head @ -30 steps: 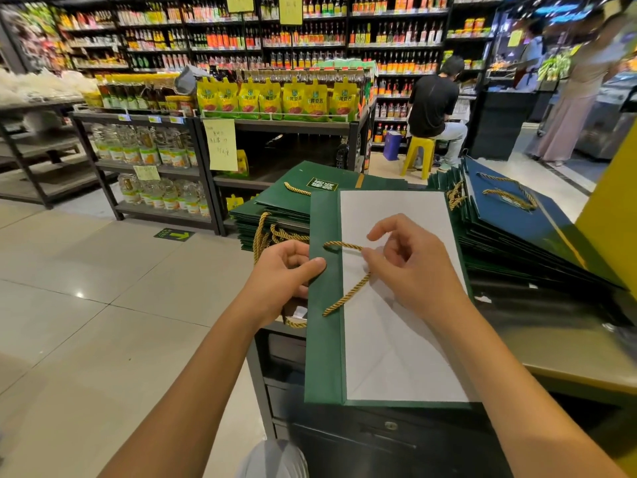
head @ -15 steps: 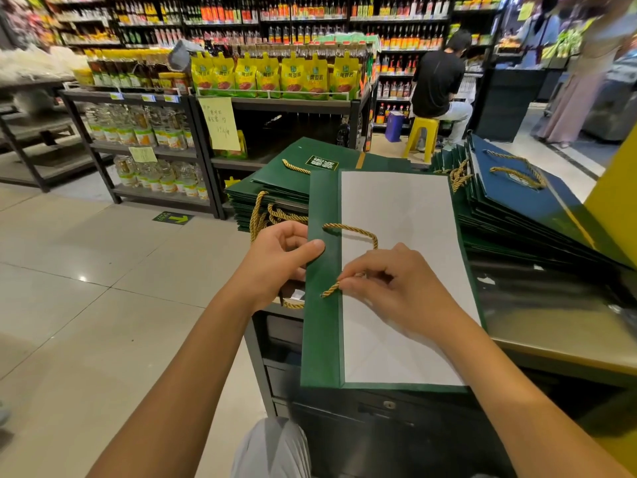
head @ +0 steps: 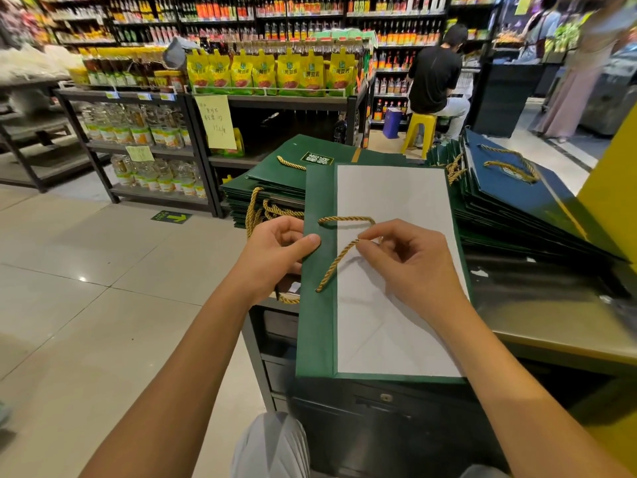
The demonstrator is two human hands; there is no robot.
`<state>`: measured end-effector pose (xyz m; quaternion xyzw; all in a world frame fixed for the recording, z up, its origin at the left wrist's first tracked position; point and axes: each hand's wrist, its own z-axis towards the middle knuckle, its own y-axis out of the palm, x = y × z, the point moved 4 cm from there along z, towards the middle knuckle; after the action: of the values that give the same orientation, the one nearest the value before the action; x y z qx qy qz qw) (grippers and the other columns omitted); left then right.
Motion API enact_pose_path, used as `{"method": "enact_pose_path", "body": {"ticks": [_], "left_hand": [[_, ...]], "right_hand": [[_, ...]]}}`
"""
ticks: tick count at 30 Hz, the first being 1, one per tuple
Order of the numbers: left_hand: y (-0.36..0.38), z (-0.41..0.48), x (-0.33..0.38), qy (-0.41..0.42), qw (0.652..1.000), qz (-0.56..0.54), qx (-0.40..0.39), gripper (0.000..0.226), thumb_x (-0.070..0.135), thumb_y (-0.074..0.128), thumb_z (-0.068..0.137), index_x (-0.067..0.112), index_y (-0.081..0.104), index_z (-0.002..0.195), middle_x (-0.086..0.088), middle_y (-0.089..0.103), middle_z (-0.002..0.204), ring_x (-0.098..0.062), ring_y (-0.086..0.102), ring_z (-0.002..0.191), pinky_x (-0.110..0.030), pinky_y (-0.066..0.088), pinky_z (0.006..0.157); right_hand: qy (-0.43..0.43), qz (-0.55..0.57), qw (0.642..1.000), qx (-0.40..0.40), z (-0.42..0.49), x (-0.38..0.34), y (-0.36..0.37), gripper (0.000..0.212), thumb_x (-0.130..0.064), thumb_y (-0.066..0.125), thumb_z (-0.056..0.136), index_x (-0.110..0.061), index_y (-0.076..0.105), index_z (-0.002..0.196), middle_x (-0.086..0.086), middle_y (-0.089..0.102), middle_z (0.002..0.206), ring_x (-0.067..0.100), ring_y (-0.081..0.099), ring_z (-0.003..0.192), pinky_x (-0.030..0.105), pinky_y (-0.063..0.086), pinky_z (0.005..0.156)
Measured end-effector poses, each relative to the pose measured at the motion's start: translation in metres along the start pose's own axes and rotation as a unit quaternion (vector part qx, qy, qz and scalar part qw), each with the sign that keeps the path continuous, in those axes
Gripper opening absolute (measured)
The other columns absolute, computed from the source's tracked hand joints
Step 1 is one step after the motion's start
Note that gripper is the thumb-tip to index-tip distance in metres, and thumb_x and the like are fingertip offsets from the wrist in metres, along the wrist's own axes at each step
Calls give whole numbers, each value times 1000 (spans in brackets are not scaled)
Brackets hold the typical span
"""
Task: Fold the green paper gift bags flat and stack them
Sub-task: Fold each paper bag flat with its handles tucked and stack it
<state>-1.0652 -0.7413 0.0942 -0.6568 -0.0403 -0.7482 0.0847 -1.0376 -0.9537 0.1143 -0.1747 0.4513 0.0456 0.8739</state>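
A green paper gift bag [head: 317, 339] lies flat before me on the counter, its white inner face [head: 389, 201] up and its bottom end toward me. My left hand [head: 275, 253] grips the bag's green left edge, thumb on top. My right hand [head: 410, 260] pinches the gold rope handle [head: 336, 262] above the white face. A stack of folded green bags [head: 272, 174] sits behind to the left, gold handles hanging out. A fanned stack of dark bags [head: 517, 198] leans on the right.
The counter [head: 551, 326] extends right, with a yellow panel [head: 613, 174] at its far side. Dark drawers [head: 379, 401] sit under the bag. Shop shelves [head: 148, 146] stand left and behind. A person in black sits on a yellow stool [head: 418, 129]; another person stands at the far right.
My right hand dropped onto the rope handle, pinched it, and now lifts it slightly off the white face. My left hand kept its grip on the bag's edge.
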Motion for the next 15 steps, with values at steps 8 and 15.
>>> {"method": "enact_pose_path", "body": {"ticks": [8, 15], "left_hand": [[2, -2, 1, 2, 999, 15, 34, 18, 15, 69, 94, 1, 65, 105, -21, 74, 99, -28, 76, 91, -36, 64, 69], [7, -8, 6, 27, 993, 83, 79, 26, 27, 70, 94, 1, 70, 93, -6, 77, 83, -15, 76, 77, -26, 60, 60]], "right_hand": [[33, -223, 972, 68, -17, 2, -63, 32, -23, 80, 85, -24, 65, 113, -2, 58, 71, 11, 53, 68, 20, 46, 63], [148, -238, 958, 66, -35, 19, -96, 52, -46, 68, 91, -6, 53, 62, 2, 41, 48, 10, 36, 47, 28, 36, 55]]}}
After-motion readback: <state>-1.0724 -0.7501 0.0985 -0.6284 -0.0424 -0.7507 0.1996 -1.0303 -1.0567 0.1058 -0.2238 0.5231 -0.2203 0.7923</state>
